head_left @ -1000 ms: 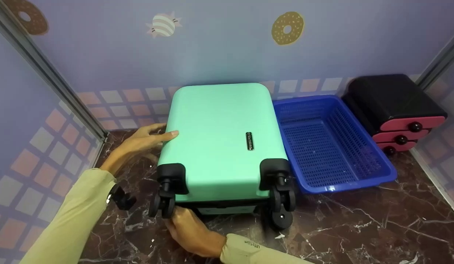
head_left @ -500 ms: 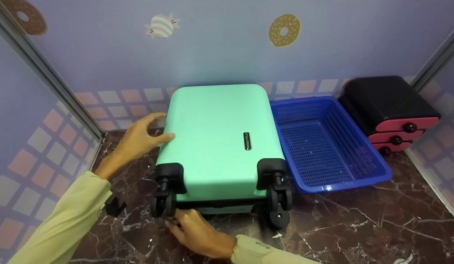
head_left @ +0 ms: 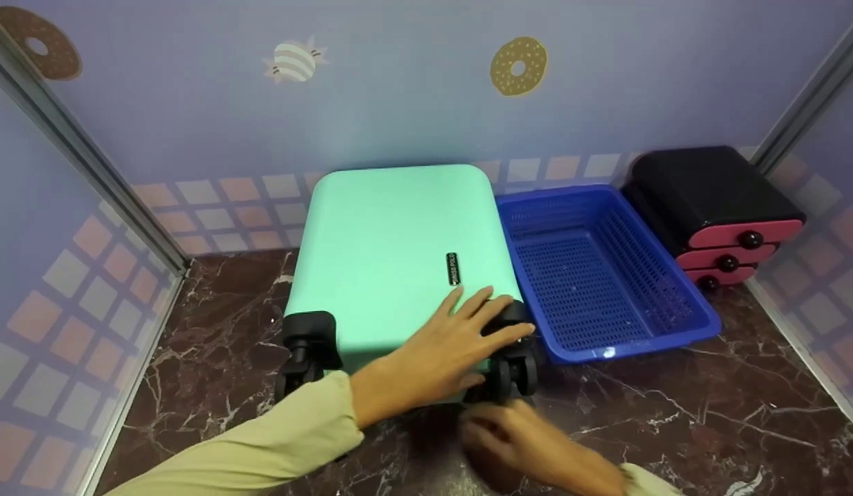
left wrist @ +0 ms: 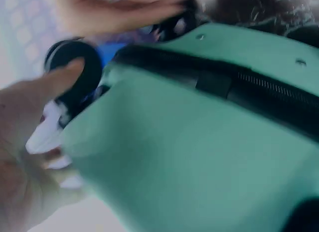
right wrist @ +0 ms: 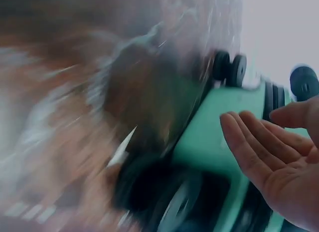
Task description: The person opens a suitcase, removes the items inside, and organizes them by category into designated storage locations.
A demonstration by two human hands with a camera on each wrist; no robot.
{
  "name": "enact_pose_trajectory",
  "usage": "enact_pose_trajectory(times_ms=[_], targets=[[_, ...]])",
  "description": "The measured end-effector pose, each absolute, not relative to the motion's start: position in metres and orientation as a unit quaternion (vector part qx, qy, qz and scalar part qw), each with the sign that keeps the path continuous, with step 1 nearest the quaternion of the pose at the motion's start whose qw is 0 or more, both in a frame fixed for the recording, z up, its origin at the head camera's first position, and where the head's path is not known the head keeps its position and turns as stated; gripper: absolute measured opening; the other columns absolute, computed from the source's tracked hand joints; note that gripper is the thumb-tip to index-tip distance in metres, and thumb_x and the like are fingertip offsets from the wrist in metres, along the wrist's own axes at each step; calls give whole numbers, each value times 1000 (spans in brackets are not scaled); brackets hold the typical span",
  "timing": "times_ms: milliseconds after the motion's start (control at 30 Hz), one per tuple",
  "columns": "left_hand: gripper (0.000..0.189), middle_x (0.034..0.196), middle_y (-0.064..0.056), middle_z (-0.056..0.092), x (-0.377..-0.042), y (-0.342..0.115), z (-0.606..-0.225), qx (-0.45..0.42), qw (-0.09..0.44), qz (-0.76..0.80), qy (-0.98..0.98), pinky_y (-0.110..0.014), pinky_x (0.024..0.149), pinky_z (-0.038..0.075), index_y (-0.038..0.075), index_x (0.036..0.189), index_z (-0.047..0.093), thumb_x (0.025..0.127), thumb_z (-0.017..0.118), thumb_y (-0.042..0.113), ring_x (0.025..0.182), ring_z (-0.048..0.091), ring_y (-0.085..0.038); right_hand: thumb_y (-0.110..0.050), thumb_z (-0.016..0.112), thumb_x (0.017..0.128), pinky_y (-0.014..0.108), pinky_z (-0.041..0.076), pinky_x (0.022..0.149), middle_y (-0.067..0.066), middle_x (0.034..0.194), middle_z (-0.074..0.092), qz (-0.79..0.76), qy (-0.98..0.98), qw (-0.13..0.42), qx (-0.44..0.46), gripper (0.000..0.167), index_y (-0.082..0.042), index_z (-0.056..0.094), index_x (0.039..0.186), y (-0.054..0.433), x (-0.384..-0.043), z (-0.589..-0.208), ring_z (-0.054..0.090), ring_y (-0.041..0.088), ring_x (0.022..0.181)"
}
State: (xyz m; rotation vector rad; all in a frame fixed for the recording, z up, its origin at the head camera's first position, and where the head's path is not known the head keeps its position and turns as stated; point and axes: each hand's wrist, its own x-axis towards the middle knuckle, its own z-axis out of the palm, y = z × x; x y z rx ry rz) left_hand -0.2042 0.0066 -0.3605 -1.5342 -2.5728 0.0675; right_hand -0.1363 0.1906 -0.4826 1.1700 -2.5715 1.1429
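A mint-green hard-shell suitcase (head_left: 392,234) lies flat, its black wheels towards me. My left hand (head_left: 437,355) has its fingers spread over the near right corner, by the black wheel mount. Blurred in the head view, my right hand (head_left: 530,441) is just below the near right wheels (head_left: 512,375). The right wrist view shows the right hand's fingers (right wrist: 261,147) extended and loosely bent, holding nothing, beside the suitcase's wheel end. In the left wrist view, the thumb is by a wheel (left wrist: 82,82), and a black zip (left wrist: 269,87) runs along the suitcase's edge.
A blue perforated plastic basket (head_left: 609,348) stands against the suitcase's right side. Right of it is a black drawer box (head_left: 716,186) with pink fronts. The dark marbled floor (head_left: 199,344) meets patterned walls at the back and both sides.
My left hand has left the suitcase's left side and crossed to its near right corner. My right hand has moved right, from below the left wheel to below the right wheels.
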Motion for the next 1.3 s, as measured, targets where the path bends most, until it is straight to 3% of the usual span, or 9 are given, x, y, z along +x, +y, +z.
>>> enact_pose_trajectory(times_ms=[67,200,433,567,667,800,900,1100,1300], targets=[[81,168,-10,34,-206,14,-365,-508,114,99,-848,-61,121,37,30,162,39,93,82,36,156,33,-35,1,69,98,25,64,74,13,99,79,384,-849,45,360,14,4,75,110,209,-134,-479,77,17,85],[64,166,-7,38,-212,17,-367,-509,169,202,-820,-65,111,47,35,151,53,94,81,32,154,36,-35,9,68,94,23,63,65,16,96,79,419,-860,47,286,17,5,76,108,227,-138,-473,77,20,76],[46,153,-7,52,-218,7,-363,-511,213,233,-800,-57,100,58,32,139,65,96,78,33,144,49,-31,19,70,80,29,64,66,7,88,77,404,-869,155,238,27,-2,73,95,221,-155,-474,73,15,79],[40,147,-12,58,-220,-6,-351,-511,245,126,-814,-61,102,55,21,132,68,93,81,24,141,53,-37,21,74,77,36,65,75,7,97,76,386,-864,216,242,38,-1,74,108,212,-168,-474,71,15,90],[36,142,-18,63,-222,-23,-334,-503,284,-9,-816,-66,104,51,11,125,70,91,81,13,137,56,-44,12,77,84,36,64,73,11,102,72,337,-875,243,251,31,-1,72,111,207,-182,-472,71,19,89],[28,136,-22,66,-222,-56,-309,-468,373,-142,-789,-64,105,50,4,117,73,90,79,5,131,59,-47,0,80,88,38,62,76,14,104,68,218,-883,276,311,12,-3,73,97,206,-201,-470,66,26,93],[29,134,-22,66,-221,-86,-295,-429,431,-198,-769,-55,107,54,1,115,69,87,78,-1,127,63,-45,-3,85,85,41,61,80,12,100,70,176,-876,290,343,11,-4,73,85,210,-208,-468,63,30,96],[49,137,-15,67,-210,-155,-283,-274,488,-342,-755,-37,106,56,-3,121,55,78,76,-12,121,68,-35,9,82,79,38,58,71,10,91,68,160,-892,281,315,19,-3,66,78,213,-212,-460,60,28,86],[44,130,-17,70,-205,-216,-288,-104,530,-551,-636,-38,116,47,-4,121,58,82,77,-8,126,64,-28,8,74,74,42,43,65,12,85,55,111,-916,273,273,17,-1,61,80,206,-217,-456,48,31,76]])
